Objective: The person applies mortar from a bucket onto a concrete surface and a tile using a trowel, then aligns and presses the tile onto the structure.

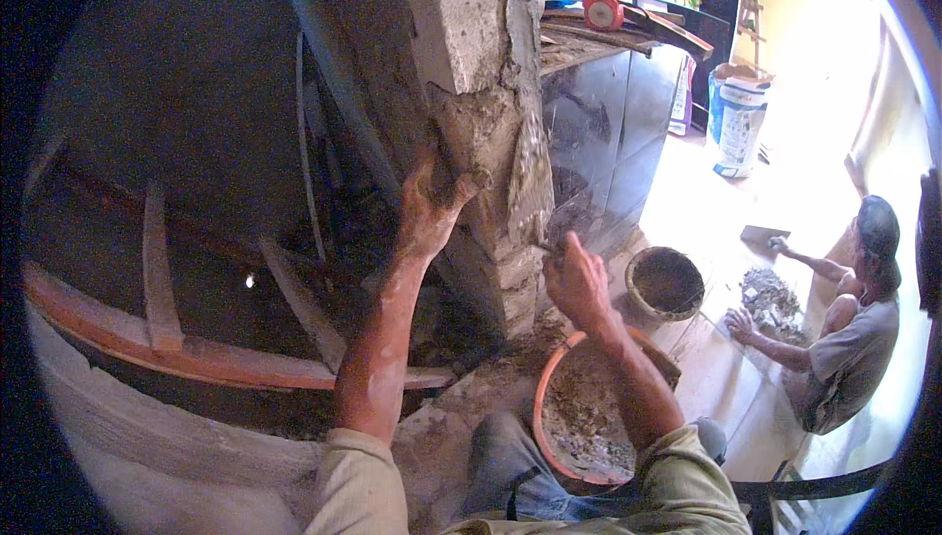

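Observation:
A rough, partly plastered column (481,35) stands upright in front of me. My left hand (437,200) lies against its left side, fingers and thumb apart, with some fingertips hidden in shadow. On the right, my right hand (579,285) is closed round the handle of a trowel (531,177). The mortar-smeared blade points up, flat along the column's right edge. Below my right forearm sits an orange-rimmed basin (539,407) with grey-brown mortar (589,412) in it.
A dark bucket (665,283) stands right of the basin. Farther right, a crouching person (849,329) holds a trowel beside a mortar heap (770,300). A red tape measure (602,13) lies on a ledge; a white sack (738,123) stands behind. Wooden framing (196,354) borders a dark opening at left.

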`<state>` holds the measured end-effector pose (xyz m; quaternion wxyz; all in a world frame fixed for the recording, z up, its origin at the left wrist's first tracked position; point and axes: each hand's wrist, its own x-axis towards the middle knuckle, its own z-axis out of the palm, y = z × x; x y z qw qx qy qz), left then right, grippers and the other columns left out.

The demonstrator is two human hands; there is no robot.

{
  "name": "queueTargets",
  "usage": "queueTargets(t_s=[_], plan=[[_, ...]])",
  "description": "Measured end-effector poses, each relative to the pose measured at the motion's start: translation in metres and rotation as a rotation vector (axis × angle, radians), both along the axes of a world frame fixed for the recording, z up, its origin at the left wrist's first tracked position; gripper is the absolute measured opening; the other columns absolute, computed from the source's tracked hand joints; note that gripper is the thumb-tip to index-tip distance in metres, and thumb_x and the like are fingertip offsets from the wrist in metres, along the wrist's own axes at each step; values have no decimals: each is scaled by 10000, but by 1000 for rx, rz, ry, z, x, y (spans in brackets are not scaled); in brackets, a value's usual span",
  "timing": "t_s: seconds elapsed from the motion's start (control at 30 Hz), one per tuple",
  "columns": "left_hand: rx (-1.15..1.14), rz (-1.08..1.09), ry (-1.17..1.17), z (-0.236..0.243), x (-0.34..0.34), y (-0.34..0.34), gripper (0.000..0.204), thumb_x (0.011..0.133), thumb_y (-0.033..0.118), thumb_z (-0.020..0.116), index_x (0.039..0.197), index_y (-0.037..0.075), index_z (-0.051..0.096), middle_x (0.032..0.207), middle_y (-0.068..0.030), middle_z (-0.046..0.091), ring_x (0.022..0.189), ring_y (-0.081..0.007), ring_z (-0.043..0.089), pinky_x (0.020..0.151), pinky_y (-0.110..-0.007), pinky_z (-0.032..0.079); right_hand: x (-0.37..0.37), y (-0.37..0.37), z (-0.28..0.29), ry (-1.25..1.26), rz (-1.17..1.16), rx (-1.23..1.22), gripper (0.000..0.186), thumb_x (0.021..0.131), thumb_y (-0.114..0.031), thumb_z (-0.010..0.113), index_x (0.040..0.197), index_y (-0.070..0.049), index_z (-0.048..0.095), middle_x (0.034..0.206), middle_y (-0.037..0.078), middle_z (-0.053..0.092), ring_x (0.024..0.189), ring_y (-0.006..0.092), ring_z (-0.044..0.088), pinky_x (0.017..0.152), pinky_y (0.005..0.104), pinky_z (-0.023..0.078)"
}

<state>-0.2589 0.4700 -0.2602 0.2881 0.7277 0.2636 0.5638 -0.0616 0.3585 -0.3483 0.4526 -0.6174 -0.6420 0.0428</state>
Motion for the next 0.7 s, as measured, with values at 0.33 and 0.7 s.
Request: queueTargets(t_s=[0.33, 0.7], plan=[[-141, -148, -66, 14, 6, -13, 827, 782, 373, 741, 1361, -61, 341, 1368, -173, 425, 1263, -256, 407, 1075, -354, 306, 4, -17, -103, -7, 16, -117, 301, 774, -132, 630, 988, -47, 437, 689, 219, 567, 646, 445, 570, 543, 516, 431], [-114, -54, 35, 8, -2, -6, 746, 776, 393, 742, 1280, -66, 436, 1269, -161, 514, 1168, -239, 486, 1029, -357, 348, 16, -9, -41, 62, 1, 64, 250, 784, -109, 614, 957, -18, 459, 745, 227, 597, 752, 447, 584, 608, 494, 437]])
